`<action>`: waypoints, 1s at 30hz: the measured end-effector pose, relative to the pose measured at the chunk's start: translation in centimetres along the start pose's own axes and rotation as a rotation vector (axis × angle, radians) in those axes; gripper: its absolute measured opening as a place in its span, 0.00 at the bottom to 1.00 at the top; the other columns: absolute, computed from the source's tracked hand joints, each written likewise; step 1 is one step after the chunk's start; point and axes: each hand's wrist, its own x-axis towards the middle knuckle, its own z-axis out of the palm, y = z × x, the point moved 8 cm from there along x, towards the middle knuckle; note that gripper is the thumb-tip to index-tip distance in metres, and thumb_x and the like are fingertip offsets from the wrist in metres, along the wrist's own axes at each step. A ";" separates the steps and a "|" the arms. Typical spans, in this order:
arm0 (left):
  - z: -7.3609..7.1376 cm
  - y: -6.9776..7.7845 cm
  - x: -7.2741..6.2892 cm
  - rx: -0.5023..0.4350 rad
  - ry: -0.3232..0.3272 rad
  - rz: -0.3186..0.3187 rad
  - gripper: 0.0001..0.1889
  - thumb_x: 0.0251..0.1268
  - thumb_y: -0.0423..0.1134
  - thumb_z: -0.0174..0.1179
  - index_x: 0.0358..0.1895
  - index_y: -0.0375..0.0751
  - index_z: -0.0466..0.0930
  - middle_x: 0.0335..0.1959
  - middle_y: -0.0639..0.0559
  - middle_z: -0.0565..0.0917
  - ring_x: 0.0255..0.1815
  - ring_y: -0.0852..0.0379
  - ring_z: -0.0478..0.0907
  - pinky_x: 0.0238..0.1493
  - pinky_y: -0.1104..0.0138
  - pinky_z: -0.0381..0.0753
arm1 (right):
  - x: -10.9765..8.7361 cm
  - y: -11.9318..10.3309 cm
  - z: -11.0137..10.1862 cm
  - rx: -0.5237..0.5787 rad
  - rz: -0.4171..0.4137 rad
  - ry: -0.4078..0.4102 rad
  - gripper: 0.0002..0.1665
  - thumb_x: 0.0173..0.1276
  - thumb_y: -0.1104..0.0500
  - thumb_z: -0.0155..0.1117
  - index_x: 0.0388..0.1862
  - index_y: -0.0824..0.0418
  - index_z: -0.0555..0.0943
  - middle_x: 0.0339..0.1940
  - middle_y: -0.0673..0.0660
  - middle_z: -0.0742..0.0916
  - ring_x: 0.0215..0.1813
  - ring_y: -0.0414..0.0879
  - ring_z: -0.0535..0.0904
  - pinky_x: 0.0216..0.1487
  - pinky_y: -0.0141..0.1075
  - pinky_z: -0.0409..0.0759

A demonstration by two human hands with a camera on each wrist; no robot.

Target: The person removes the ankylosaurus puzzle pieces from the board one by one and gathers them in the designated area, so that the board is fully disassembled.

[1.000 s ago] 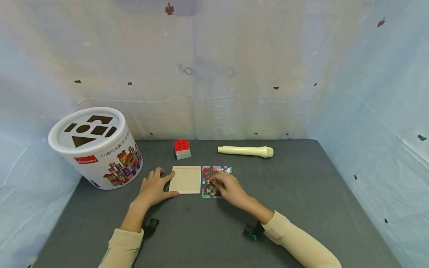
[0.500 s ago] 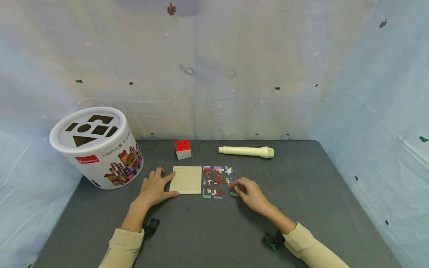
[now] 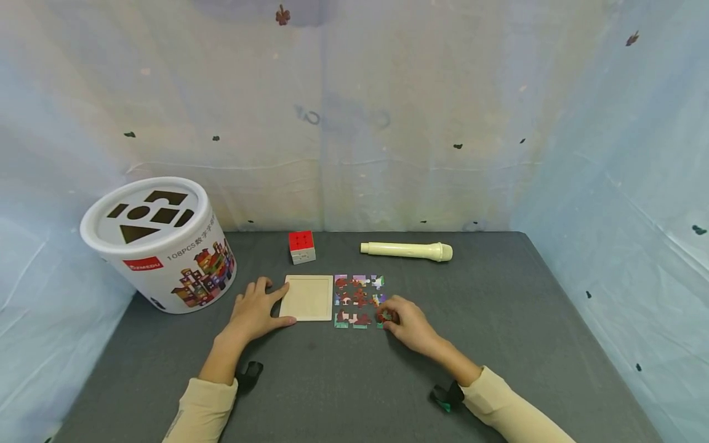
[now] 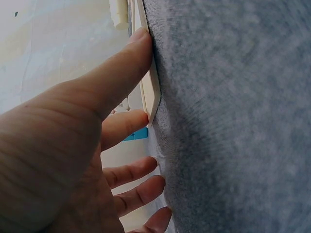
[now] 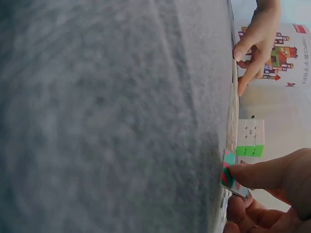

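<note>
My right hand (image 3: 411,326) pinches a jigsaw piece (image 5: 227,168) between thumb and fingertips, at the near right corner of several laid-out jigsaw pieces (image 3: 360,299). The held piece shows green and pink; in the right wrist view it is tilted, low over the dark cloth. Left of the pieces lies a pale square wooden puzzle tray (image 3: 307,298) with a raised rim. The thumb and index finger of my left hand (image 3: 256,309) are spread and touch the tray's left side and near left corner. In the left wrist view its other fingers extend loosely.
A red-topped puzzle cube (image 3: 301,247) stands behind the tray. To its right lies a cream toy microphone (image 3: 407,250). A large white block bucket (image 3: 166,246) occupies the left side. The dark table (image 3: 343,387) meets pale curtains at the back and sides.
My right hand has moved right from above the jigsaw pieces, uncovering them, then slightly back left with a piece in its fingers. My left hand and the tray stay in place.
</note>
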 end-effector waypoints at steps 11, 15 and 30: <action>0.0 0.0 -0.1 -0.002 -0.003 -0.011 0.46 0.54 0.63 0.70 0.74 0.46 0.69 0.62 0.33 0.65 0.56 0.36 0.65 0.49 0.40 0.66 | 0.1 -0.3 0.6 -0.090 -0.019 0.011 0.17 0.56 0.67 0.77 0.46 0.58 0.87 0.36 0.52 0.77 0.34 0.43 0.70 0.33 0.33 0.68; 0.1 -0.1 -0.1 -0.002 0.001 -0.012 0.45 0.53 0.63 0.70 0.73 0.45 0.69 0.62 0.33 0.65 0.56 0.36 0.65 0.50 0.39 0.66 | 0.1 -0.2 0.5 -0.136 -0.003 0.016 0.18 0.56 0.65 0.77 0.46 0.57 0.88 0.35 0.51 0.76 0.34 0.42 0.66 0.34 0.34 0.67; 0.0 0.0 0.0 -0.012 -0.005 -0.012 0.46 0.53 0.63 0.71 0.74 0.46 0.69 0.62 0.33 0.65 0.57 0.35 0.65 0.49 0.40 0.66 | -0.1 -0.3 0.4 -0.167 -0.025 0.022 0.18 0.55 0.65 0.77 0.46 0.57 0.88 0.36 0.51 0.78 0.35 0.41 0.65 0.34 0.34 0.66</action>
